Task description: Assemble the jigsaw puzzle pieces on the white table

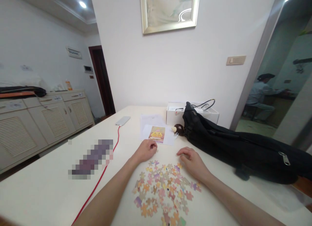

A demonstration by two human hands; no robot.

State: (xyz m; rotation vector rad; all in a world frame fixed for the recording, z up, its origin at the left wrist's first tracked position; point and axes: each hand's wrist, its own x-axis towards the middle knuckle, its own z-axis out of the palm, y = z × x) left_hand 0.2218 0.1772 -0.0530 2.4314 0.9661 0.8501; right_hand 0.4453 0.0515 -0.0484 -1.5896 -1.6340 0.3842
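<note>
Loose jigsaw puzzle pieces (162,185) in pink, orange, yellow and purple lie scattered on the white table between my forearms. Beyond their far left side rests my left hand (146,150), fingers curled in; a tiny pale bit shows by its fingertips, and whatever they hold is hidden. My right hand (192,159) lies at the far right edge of the pieces, fingers loosely bent and thumb apart, with nothing visible in it. Just past my left hand is a paper sheet with a printed picture (157,135) of a yellow cartoon figure.
A long black bag (226,148) lies along the table's right side, before a white open box (204,116). A brown round charm (179,129) hangs by it. Leftward are a power bank (123,121), a red cable (97,183) and a pixelated object (92,159). A person (262,92) sits beyond the doorway.
</note>
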